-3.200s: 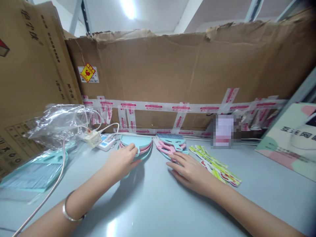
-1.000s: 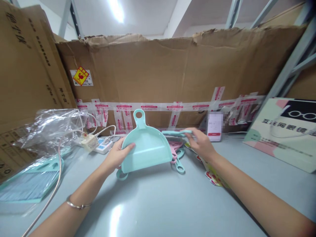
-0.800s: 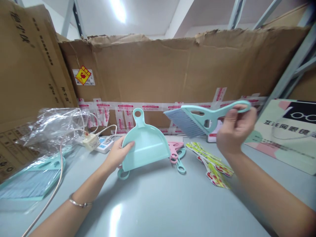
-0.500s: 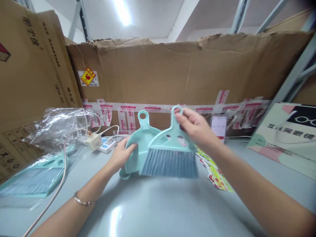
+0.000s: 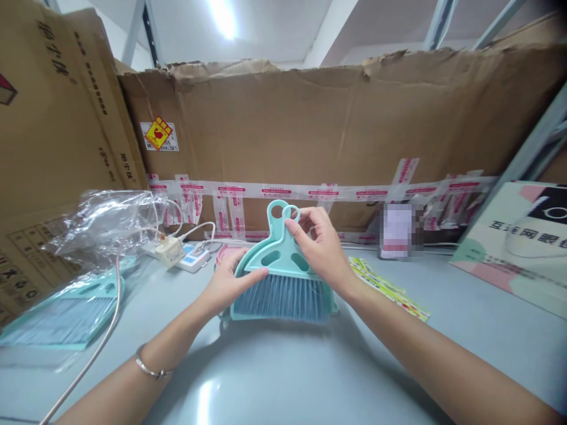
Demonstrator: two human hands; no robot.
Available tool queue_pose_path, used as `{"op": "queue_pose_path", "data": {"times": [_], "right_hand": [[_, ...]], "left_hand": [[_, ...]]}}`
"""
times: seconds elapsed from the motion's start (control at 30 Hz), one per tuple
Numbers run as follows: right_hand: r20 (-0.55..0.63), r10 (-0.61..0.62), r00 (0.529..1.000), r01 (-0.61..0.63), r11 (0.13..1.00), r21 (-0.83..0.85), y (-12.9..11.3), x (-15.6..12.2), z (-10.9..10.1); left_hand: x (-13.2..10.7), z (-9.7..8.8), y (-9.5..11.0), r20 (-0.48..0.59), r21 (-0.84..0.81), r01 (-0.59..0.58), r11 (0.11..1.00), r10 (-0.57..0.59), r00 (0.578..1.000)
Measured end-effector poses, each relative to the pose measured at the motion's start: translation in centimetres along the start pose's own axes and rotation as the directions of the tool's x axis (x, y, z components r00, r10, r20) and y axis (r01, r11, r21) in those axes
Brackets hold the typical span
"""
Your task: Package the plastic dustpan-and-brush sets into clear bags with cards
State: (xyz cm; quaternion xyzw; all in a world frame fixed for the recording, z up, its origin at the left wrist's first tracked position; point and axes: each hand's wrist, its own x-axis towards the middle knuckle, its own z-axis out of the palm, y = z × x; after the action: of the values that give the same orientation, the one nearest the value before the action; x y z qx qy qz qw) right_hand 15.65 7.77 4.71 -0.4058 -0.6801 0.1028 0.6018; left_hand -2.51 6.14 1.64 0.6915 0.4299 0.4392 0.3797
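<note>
A mint-green hand brush with grey-blue bristles lies against the front of a matching dustpan, both held upright above the table. My left hand grips the dustpan's left side, its thumb reaching over to the brush. My right hand is closed on the brush near its ringed handle, with thumb and fingers at the ring. The dustpan's own ring handle shows just behind and left of the brush's. Most of the dustpan's inside is hidden by the brush.
Another brush-and-dustpan set in clear plastic lies at left, by a cable. A power strip with a charger sits behind. At right are yellow printed strips, a phone and a printed bag. A large cardboard box stands behind.
My right hand has brought the brush left, onto the dustpan, so the two now overlap. My left hand still holds the dustpan, and its thumb now reaches the brush.
</note>
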Motion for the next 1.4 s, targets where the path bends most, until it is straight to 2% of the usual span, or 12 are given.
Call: {"op": "queue_pose_path", "data": {"times": [0.1, 0.23, 0.37, 0.43, 0.5, 0.57, 0.8, 1.1, 1.17, 1.23, 1.33, 1.4], "right_hand": [[0.063, 0.029, 0.998, -0.031, 0.999, 0.034, 0.2, 0.0, 0.1], [0.216, 0.176, 0.96, -0.203, 0.973, 0.109, 1.2, 0.3, 0.0], [0.483, 0.324, 0.813, -0.414, 0.906, 0.088, 2.1, 0.9, -1.0], [0.611, 0.335, 0.718, -0.449, 0.893, 0.039, 2.4, 1.0, -1.6], [0.675, 0.319, 0.665, -0.447, 0.894, 0.018, 2.6, 0.9, -1.9], [0.673, 0.316, 0.669, -0.439, 0.898, 0.014, 2.8, 0.7, -1.8], [0.533, 0.32, 0.783, -0.387, 0.922, 0.015, 2.8, -0.7, -0.8], [0.488, 0.296, 0.821, -0.33, 0.944, -0.017, 2.7, -1.4, -0.4], [0.504, 0.303, 0.808, -0.334, 0.942, -0.031, 2.8, -1.3, -0.5], [0.552, 0.336, 0.763, -0.378, 0.925, -0.041, 2.9, -1.1, -0.7], [0.61, 0.404, 0.682, -0.505, 0.863, -0.006, 2.8, -0.7, -0.9], [0.597, 0.453, 0.662, -0.585, 0.81, 0.033, 2.6, -0.6, -0.8]], "left_hand": [[0.0, 0.3, -0.3, 0.045, 0.044, 0.006, 0.999, -0.008, 0.999], [0.1, 0.4, -0.8, 0.049, 0.072, 0.024, 0.997, -0.027, 0.998], [0.3, 0.0, -0.7, 0.002, 0.079, 0.002, 0.997, -0.003, 1.0], [0.3, -0.1, -0.6, -0.008, 0.086, 0.005, 0.996, -0.004, 1.0], [0.3, -0.2, -0.5, -0.004, 0.087, 0.019, 0.996, -0.019, 1.0], [0.3, -0.1, -0.5, 0.01, 0.081, 0.029, 0.996, -0.03, 0.999], [0.2, 0.2, -0.8, 0.048, 0.048, 0.019, 0.999, -0.021, 0.999], [0.3, 0.3, -1.3, 0.054, -0.036, 0.076, 0.996, -0.074, 0.996], [0.3, 0.4, -1.4, 0.056, -0.059, 0.093, 0.994, -0.09, 0.994], [0.2, 0.6, -1.5, 0.067, -0.07, 0.116, 0.991, -0.112, 0.991], [0.0, 0.8, -1.4, 0.089, -0.036, 0.097, 0.995, -0.094, 0.992], [-0.1, 1.0, -1.4, 0.095, 0.025, 0.066, 0.997, -0.069, 0.993]]}}
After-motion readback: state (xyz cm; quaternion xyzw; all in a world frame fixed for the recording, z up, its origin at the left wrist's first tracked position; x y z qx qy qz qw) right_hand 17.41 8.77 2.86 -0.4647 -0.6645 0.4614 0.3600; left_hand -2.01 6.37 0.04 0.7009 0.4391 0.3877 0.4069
